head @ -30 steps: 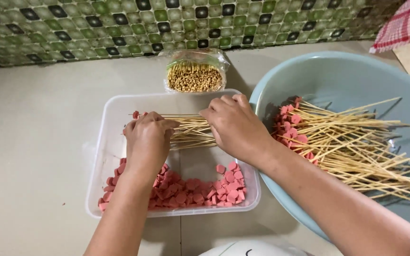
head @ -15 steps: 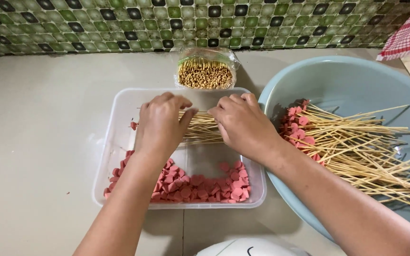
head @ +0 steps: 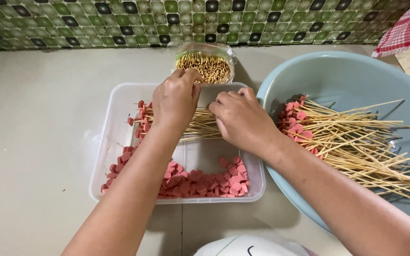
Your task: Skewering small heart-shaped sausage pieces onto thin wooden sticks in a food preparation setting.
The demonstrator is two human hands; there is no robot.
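My left hand [head: 175,98] reaches over the clear plastic tub [head: 110,142] to a plastic-wrapped bundle of bare bamboo skewers [head: 205,66] standing behind it; the fingertips touch the skewer ends. My right hand [head: 241,118] rests on a small pile of skewers tipped with pink sausage pieces [head: 200,127] lying across the tub, fingers curled on them. Loose pink sausage slices [head: 205,182] fill the tub's near side.
A pale blue basin [head: 357,80] at right holds many finished skewers with pink pieces [head: 352,137]. A green mosaic tile wall [head: 167,19] runs along the back. A red checked cloth [head: 406,28] lies top right. A white rounded object [head: 250,246] sits at the bottom edge.
My left hand has lifted off the skewers in the tub and moved back to the wrapped skewer bundle. My right hand stays on the skewers in the tub.
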